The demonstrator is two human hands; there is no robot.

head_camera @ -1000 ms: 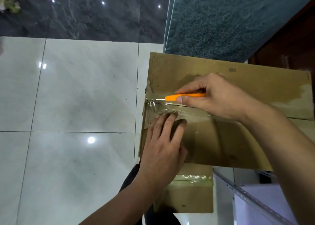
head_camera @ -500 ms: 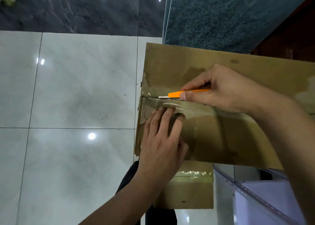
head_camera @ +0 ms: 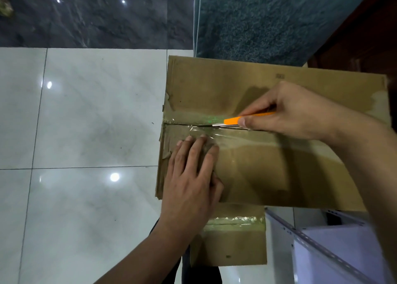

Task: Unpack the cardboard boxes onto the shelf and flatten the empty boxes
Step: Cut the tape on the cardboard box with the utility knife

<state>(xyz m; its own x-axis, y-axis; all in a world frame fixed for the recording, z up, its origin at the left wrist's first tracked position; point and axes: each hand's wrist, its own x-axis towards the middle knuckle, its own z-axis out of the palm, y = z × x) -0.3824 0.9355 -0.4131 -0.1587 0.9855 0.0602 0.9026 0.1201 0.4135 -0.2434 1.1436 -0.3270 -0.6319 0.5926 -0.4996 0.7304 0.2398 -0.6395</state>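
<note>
The large box [head_camera: 279, 165] lay closed, its top facing the camera, with clear tape [head_camera: 232, 134] running along the seam between its two flaps. It sat over a smaller box [head_camera: 234, 238], which showed below its near edge with its own strip of tape across the top.

The left hand [head_camera: 191, 176] lay flat on the near flap, close to the box's left end. Its fingers [head_camera: 199, 148] were straight and held close together, tips reaching the wrinkled tape just short of the seam, and they pressed down on the cardboard without gripping anything. The thumb was mostly tucked out of sight at the hand's right side.

The right hand [head_camera: 298, 114] came in from the right over the far flap. Its fingers were curled, and thumb and forefinger pinched an orange knife [head_camera: 234, 120]. The orange handle stuck out to the left of the thumb, and the short metal blade lay in the seam, on the tape, about midway along the box top. To the left of the blade the seam showed as a dark line with the tape loose and crumpled beside it.

The two hands were apart, the blade tip just beyond the left fingertips and to their right.

The boxes stood on a white tiled floor [head_camera: 81, 116]. A blue-grey carpet [head_camera: 268, 19] lay beyond the box, and a white metal shelf [head_camera: 343, 251] showed at the lower right, just beside the smaller box.
</note>
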